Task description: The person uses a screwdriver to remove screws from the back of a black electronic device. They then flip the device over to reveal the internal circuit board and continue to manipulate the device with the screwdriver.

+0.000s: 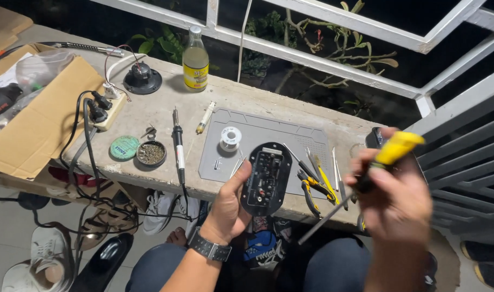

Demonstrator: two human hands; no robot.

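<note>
Nearest the camera, the left hand (225, 208), with a dark watch (209, 250) on its wrist, has its grip clamped around the left edge of an oval black panel (266, 178). It holds the panel upright just off the near edge of the bench (166, 108), face turned up toward the camera, which seems to keep its knobs and sockets in plain sight. To the right, the right hand (395, 200) has its grip closed on a screwdriver (366, 181) with a yellow and black handle. The shaft slants down and left, its tip below the panel and apart from it; the hand is blurred.

Between the hands, on the bench, lie yellow-handled pliers (312, 189) and a row of thin tweezers (336, 165), side by side within easy reach. They rest at the right edge of a grey work mat (290, 132), which also carries a spool of solder wire (230, 138). Left of the mat a soldering iron (178, 146) lies with its cord hanging over the near edge, beside a round tin of brass wool (151, 153) and a green tin (124, 147).

Farther left a power strip (107, 108) takes black plugs beside an open cardboard box (36, 119). At the far edge stand a small round speaker (142, 79) and a glass bottle (195, 60), against a white railing (322, 57).
</note>
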